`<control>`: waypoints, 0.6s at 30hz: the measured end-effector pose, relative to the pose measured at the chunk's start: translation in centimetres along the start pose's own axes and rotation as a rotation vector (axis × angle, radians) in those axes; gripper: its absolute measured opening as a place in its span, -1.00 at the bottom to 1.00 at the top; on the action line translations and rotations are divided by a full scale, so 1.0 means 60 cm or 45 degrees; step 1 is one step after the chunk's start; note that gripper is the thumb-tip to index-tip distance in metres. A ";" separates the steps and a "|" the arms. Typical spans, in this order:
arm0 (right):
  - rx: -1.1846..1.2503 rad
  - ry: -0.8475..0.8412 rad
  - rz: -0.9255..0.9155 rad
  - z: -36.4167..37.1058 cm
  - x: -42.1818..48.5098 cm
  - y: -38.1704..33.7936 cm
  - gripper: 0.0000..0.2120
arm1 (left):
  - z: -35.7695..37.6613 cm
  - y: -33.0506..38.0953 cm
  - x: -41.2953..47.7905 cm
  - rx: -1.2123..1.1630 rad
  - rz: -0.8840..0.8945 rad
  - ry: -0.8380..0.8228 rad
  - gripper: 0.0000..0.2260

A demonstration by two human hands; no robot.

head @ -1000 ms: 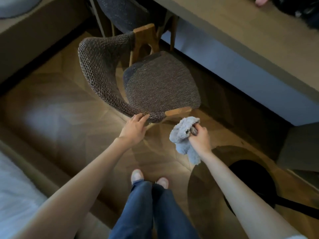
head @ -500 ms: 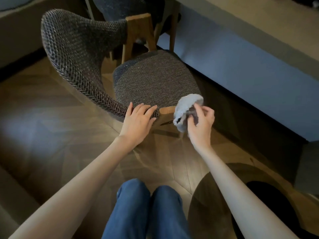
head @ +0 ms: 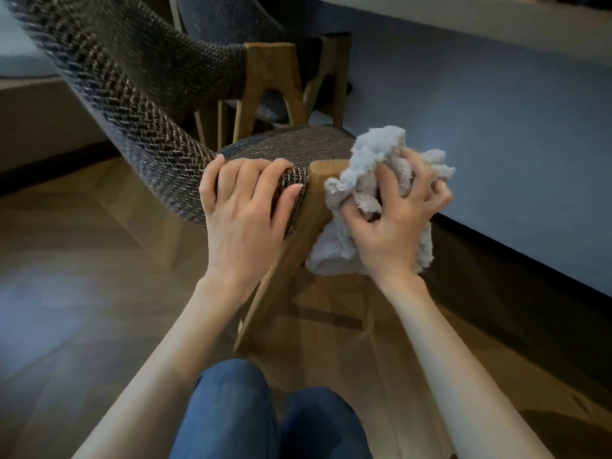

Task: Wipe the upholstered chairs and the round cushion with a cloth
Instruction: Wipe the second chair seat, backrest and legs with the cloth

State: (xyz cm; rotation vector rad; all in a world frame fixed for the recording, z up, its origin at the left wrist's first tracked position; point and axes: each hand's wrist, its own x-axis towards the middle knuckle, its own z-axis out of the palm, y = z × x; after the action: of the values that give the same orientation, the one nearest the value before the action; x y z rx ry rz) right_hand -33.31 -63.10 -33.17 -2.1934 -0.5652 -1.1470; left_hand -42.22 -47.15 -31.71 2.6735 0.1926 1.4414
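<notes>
A woven grey upholstered chair [head: 132, 104] with wooden legs stands close in front of me, its curved backrest running from upper left down to the near end. My left hand [head: 245, 207] grips that near end of the backrest, fingers over the top. My right hand [head: 394, 223] holds a bunched fluffy pale grey cloth [head: 361, 180] pressed against the top of the chair's wooden front leg [head: 291, 253]. The seat [head: 291, 144] shows just behind both hands. A second dark upholstered chair [head: 225, 14] stands behind. No round cushion is visible.
A pale blue-grey panel [head: 496, 127] under a counter runs along the right, close to the chair. Wooden herringbone floor [head: 82, 276] spreads left and below. A low ledge [head: 39, 104] lies at far left. My knees in blue jeans [head: 265, 415] are at the bottom.
The view has dropped low and close to the chair. My left hand closed around the backrest end. My right hand moved the cloth onto the top of the front leg.
</notes>
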 end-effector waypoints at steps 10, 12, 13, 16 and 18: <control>0.105 -0.056 -0.308 0.001 0.000 0.016 -0.62 | 0.010 0.030 -0.078 -0.170 -0.100 0.091 -0.64; 0.075 -0.019 -0.449 0.014 0.015 0.000 -0.66 | 0.011 0.031 -0.102 -0.225 -0.177 0.120 -0.67; 0.083 -0.014 -0.468 0.019 0.011 -0.002 -0.66 | 0.011 0.031 -0.111 -0.275 -0.266 0.101 -0.70; 0.170 -0.125 -0.495 0.040 -0.044 0.012 -0.63 | 0.013 0.027 -0.134 -0.448 -0.553 -0.115 -0.74; 0.197 -0.295 -0.576 0.057 -0.095 0.026 -0.57 | 0.013 0.014 -0.151 -0.554 -0.688 -0.274 -0.71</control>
State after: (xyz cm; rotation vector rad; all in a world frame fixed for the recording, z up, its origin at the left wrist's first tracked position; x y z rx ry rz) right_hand -33.40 -62.46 -39.96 -2.1344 -1.2567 -1.0243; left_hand -46.41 -49.42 -39.48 2.1682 0.4762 0.9014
